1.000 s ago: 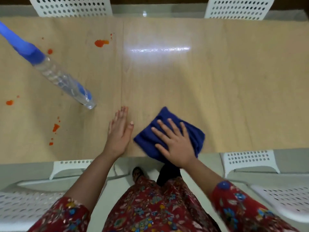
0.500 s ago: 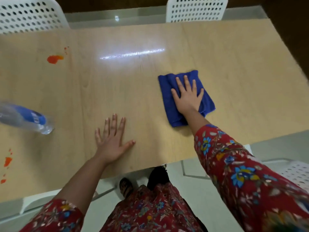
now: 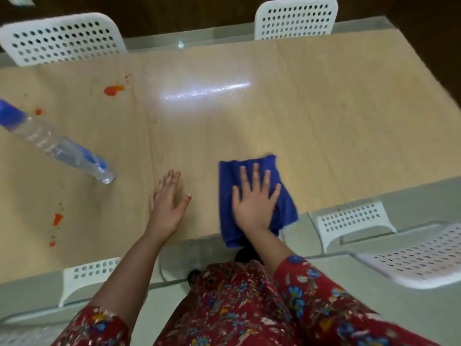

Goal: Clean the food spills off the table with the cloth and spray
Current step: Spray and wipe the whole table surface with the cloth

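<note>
1. Right hand [image 3: 254, 199] lay flat on the blue cloth [image 3: 259, 198], fingers spread wide, palm down rather than pinching; cloth sat at lower centre-right of the frame, its near end hanging over the edge of the surface [image 3: 324, 116].
2. Left hand [image 3: 168, 204] rested flat on bare wood just left of the cloth, fingers together, thumb out, gripping nothing; well placed as a brace.
3. Spray bottle [image 3: 57, 143] lay on its side at left of the frame, apart from both hands.
4. Orange spills remained: one blot [image 3: 113, 90] at upper left, a small dot [image 3: 38, 111] near the bottle's blue top, and a scatter [image 3: 57, 219] at lower left.
5. Wood under the cloth looked clean, so best practice, judged from this: sweep leftward toward the stains with an even flat palm, keeping the cloth wholly on the surface.
6. Probably wise to wet the dried-looking blots first, then gather inward rather than smear outward.
</note>
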